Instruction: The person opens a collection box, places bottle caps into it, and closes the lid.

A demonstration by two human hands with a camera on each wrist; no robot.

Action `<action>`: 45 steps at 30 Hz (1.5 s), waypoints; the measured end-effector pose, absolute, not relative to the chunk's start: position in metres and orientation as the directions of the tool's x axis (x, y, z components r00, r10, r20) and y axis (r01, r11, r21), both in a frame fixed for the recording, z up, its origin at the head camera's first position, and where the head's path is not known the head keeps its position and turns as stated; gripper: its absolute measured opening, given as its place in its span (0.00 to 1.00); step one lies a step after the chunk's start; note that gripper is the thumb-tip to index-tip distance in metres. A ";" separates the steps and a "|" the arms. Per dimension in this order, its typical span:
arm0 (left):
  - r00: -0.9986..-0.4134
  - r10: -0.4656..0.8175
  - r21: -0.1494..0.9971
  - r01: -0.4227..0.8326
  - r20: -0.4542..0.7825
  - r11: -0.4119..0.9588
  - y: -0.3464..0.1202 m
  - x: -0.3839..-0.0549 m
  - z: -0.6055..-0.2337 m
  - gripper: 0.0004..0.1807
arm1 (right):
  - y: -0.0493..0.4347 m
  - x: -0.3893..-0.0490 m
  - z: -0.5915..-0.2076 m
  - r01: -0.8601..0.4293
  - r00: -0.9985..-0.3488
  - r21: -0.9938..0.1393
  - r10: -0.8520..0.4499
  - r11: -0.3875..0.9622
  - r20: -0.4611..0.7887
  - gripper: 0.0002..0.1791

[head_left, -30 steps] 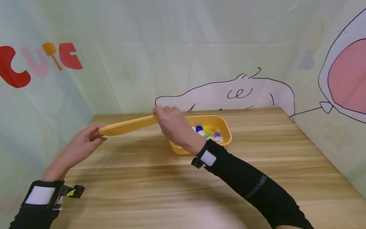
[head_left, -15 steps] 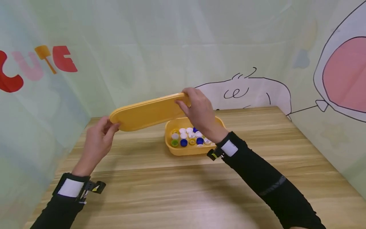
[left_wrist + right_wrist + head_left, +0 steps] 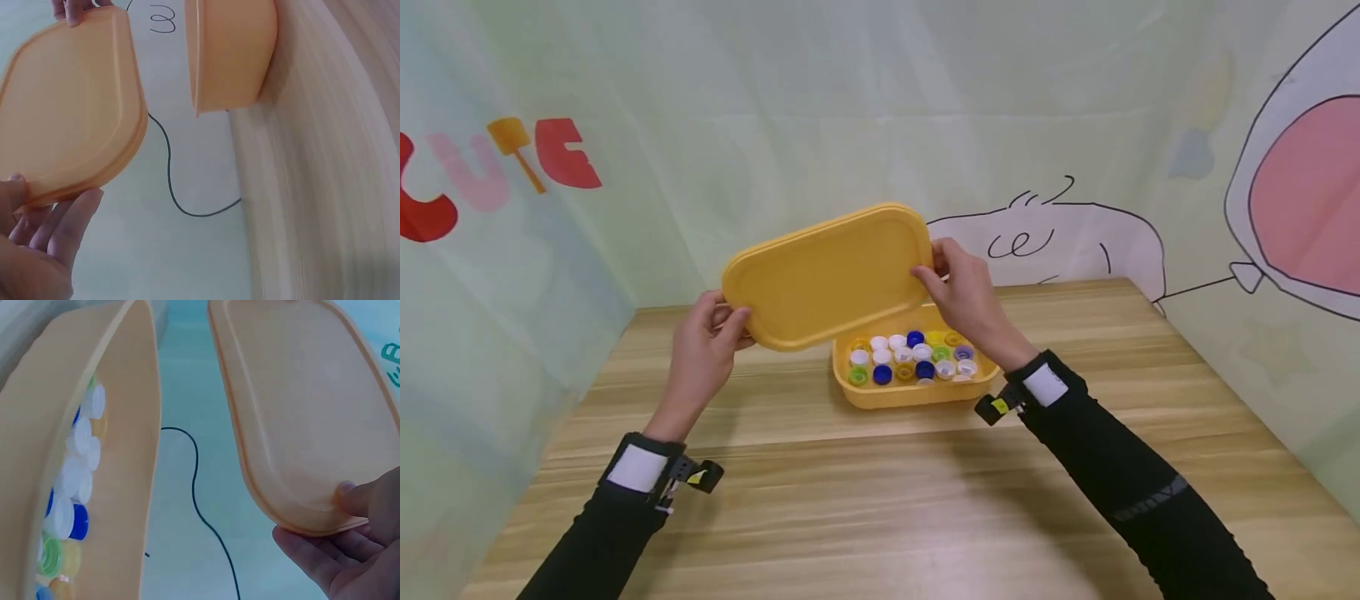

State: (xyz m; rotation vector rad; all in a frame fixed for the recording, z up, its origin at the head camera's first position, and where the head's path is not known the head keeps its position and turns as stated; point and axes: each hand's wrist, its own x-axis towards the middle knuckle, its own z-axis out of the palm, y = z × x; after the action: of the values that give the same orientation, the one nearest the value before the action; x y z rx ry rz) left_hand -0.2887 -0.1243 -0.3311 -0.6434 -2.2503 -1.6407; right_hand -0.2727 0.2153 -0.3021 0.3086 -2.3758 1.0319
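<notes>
A yellow lid (image 3: pixel 831 279) is held up in the air, tilted with its flat face toward me and its right end higher. My left hand (image 3: pixel 703 354) pinches its left end between thumb and fingers. At the other end, my right hand (image 3: pixel 970 300) grips the edge, thumb on the near face. Behind and below the lid stands a yellow box (image 3: pixel 917 396) on the table, its top uncovered. Several bottle caps (image 3: pixel 902 354) in white, blue, green, yellow and purple lie inside it. The lid covers part of the box's back left rim in the head view.
The wooden table (image 3: pixel 820 500) reaches back to a printed cloth backdrop (image 3: pixel 760 150) with cartoon drawings. Black sleeves with wrist cameras (image 3: pixel 700 475) cover both forearms.
The lid has risen and moved right, turning from nearly edge-on to facing me. Both hands have moved right with it. More of the bottle caps in the box show now.
</notes>
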 end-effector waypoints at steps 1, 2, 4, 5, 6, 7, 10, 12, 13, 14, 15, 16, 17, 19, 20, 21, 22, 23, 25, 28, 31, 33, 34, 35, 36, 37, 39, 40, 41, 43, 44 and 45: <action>-0.868 0.188 0.829 0.495 0.459 0.259 -0.122 -0.290 -0.330 0.20 | 0.218 -0.272 -0.303 -0.384 -0.844 -0.615 0.010 0.688 0.537 0.14; -0.874 0.186 0.836 0.484 0.448 0.258 -0.120 -0.291 -0.329 0.20 | 0.221 -0.272 -0.303 -0.368 -0.850 -0.618 0.019 0.695 0.526 0.14; -0.883 0.182 0.846 0.468 0.433 0.257 -0.116 -0.295 -0.326 0.21 | 0.225 -0.271 -0.304 -0.340 -0.859 -0.624 0.038 0.703 0.510 0.14; -0.888 0.179 0.851 0.458 0.423 0.259 -0.114 -0.296 -0.325 0.21 | 0.227 -0.271 -0.304 -0.323 -0.864 -0.629 0.050 0.707 0.501 0.14; -0.893 0.177 0.858 0.448 0.414 0.250 -0.112 -0.298 -0.324 0.21 | 0.229 -0.270 -0.304 -0.308 -0.868 -0.631 0.061 0.712 0.492 0.15; -0.897 0.176 0.867 0.438 0.405 0.238 -0.110 -0.300 -0.323 0.21 | 0.230 -0.269 -0.304 -0.299 -0.870 -0.634 0.068 0.713 0.488 0.15; -0.909 0.187 0.886 0.409 0.374 0.219 -0.107 -0.304 -0.323 0.22 | 0.232 -0.265 -0.304 -0.281 -0.874 -0.641 0.085 0.714 0.478 0.15; -0.914 0.213 0.900 0.386 0.344 0.202 -0.105 -0.306 -0.324 0.25 | 0.233 -0.263 -0.304 -0.270 -0.879 -0.646 0.092 0.714 0.469 0.15; -0.915 0.233 0.906 0.376 0.330 0.195 -0.105 -0.307 -0.324 0.26 | 0.234 -0.262 -0.304 -0.266 -0.881 -0.651 0.095 0.711 0.463 0.16; -0.914 0.254 0.912 0.366 0.315 0.186 -0.104 -0.307 -0.325 0.28 | 0.235 -0.261 -0.303 -0.260 -0.884 -0.655 0.098 0.710 0.457 0.16; -0.914 0.274 0.920 0.352 0.298 0.174 -0.103 -0.308 -0.325 0.30 | 0.237 -0.260 -0.303 -0.252 -0.887 -0.660 0.104 0.708 0.450 0.16; -0.913 0.294 0.926 0.340 0.283 0.163 -0.101 -0.309 -0.326 0.32 | 0.238 -0.259 -0.303 -0.242 -0.891 -0.668 0.111 0.704 0.440 0.16; -0.913 0.307 0.932 0.326 0.268 0.157 -0.100 -0.309 -0.326 0.33 | 0.240 -0.258 -0.304 -0.234 -0.896 -0.674 0.113 0.701 0.430 0.17; -0.918 0.321 0.941 0.297 0.234 0.162 -0.097 -0.309 -0.327 0.34 | 0.244 -0.257 -0.305 -0.225 -0.905 -0.681 0.110 0.696 0.411 0.17; -0.922 0.323 0.944 0.280 0.214 0.174 -0.095 -0.309 -0.328 0.34 | 0.247 -0.256 -0.306 -0.219 -0.911 -0.685 0.106 0.695 0.399 0.17; -0.927 0.321 0.946 0.264 0.194 0.189 -0.093 -0.309 -0.328 0.34 | 0.249 -0.256 -0.307 -0.211 -0.917 -0.688 0.104 0.694 0.386 0.17; -0.932 0.319 0.946 0.248 0.175 0.207 -0.091 -0.309 -0.328 0.33 | 0.251 -0.255 -0.309 -0.201 -0.923 -0.688 0.101 0.698 0.372 0.17; -0.936 0.316 0.946 0.232 0.154 0.226 -0.090 -0.309 -0.329 0.32 | 0.253 -0.254 -0.311 -0.192 -0.929 -0.689 0.098 0.699 0.358 0.17; -0.944 0.310 0.944 0.201 0.115 0.263 -0.086 -0.309 -0.330 0.30 | 0.257 -0.251 -0.314 -0.168 -0.940 -0.693 0.097 0.701 0.326 0.17; -0.951 0.303 0.938 0.162 0.064 0.307 -0.082 -0.310 -0.330 0.27 | 0.262 -0.249 -0.320 -0.124 -0.955 -0.694 0.105 0.710 0.279 0.17; -0.949 0.315 0.933 0.130 0.018 0.336 -0.079 -0.310 -0.331 0.26 | 0.263 -0.248 -0.325 -0.078 -0.968 -0.698 0.114 0.711 0.225 0.17; -0.945 0.325 0.933 0.101 -0.018 0.346 -0.077 -0.310 -0.333 0.27 | 0.265 -0.247 -0.329 -0.047 -0.976 -0.706 0.120 0.707 0.184 0.18; -0.944 0.328 0.933 0.084 -0.038 0.351 -0.076 -0.310 -0.334 0.27 | 0.265 -0.247 -0.330 -0.036 -0.978 -0.706 0.119 0.707 0.168 0.18; -0.945 0.322 0.931 0.065 -0.058 0.359 -0.075 -0.310 -0.335 0.28 | 0.266 -0.247 -0.332 -0.026 -0.981 -0.708 0.117 0.706 0.152 0.19; -0.945 0.318 0.929 0.047 -0.078 0.367 -0.073 -0.310 -0.336 0.28 | 0.267 -0.247 -0.334 -0.021 -0.983 -0.709 0.114 0.705 0.142 0.19; -0.943 0.318 0.927 0.032 -0.096 0.373 -0.071 -0.310 -0.337 0.28 | 0.269 -0.246 -0.335 -0.012 -0.985 -0.708 0.115 0.706 0.132 0.19; -0.938 0.327 0.922 0.020 -0.117 0.387 -0.067 -0.310 -0.339 0.29 | 0.272 -0.246 -0.338 -0.001 -0.985 -0.705 0.122 0.709 0.123 0.17; -0.935 0.332 0.921 0.018 -0.122 0.390 -0.064 -0.310 -0.340 0.29 | 0.274 -0.245 -0.339 0.005 -0.985 -0.702 0.126 0.712 0.121 0.17; -0.934 0.335 0.920 0.016 -0.127 0.392 -0.062 -0.310 -0.341 0.28 | 0.276 -0.245 -0.341 0.012 -0.985 -0.700 0.131 0.714 0.116 0.17; -0.929 0.346 0.918 0.017 -0.132 0.396 -0.060 -0.310 -0.343 0.27 | 0.277 -0.244 -0.344 0.023 -0.985 -0.697 0.137 0.717 0.108 0.16; -0.929 0.346 0.917 0.017 -0.133 0.399 -0.059 -0.310 -0.343 0.26 | 0.277 -0.244 -0.346 0.024 -0.986 -0.698 0.134 0.715 0.104 0.17; -0.930 0.341 0.914 0.014 -0.137 0.405 -0.060 -0.310 -0.344 0.25 | 0.276 -0.244 -0.348 0.023 -0.987 -0.701 0.129 0.713 0.098 0.17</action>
State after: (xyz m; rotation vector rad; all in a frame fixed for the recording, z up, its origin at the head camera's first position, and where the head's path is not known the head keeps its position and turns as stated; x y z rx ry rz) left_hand -0.3095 -0.0597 -0.3437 -0.3754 -2.8752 -1.8663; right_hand -0.2438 0.2762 -0.3477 -0.1242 -2.7765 1.1328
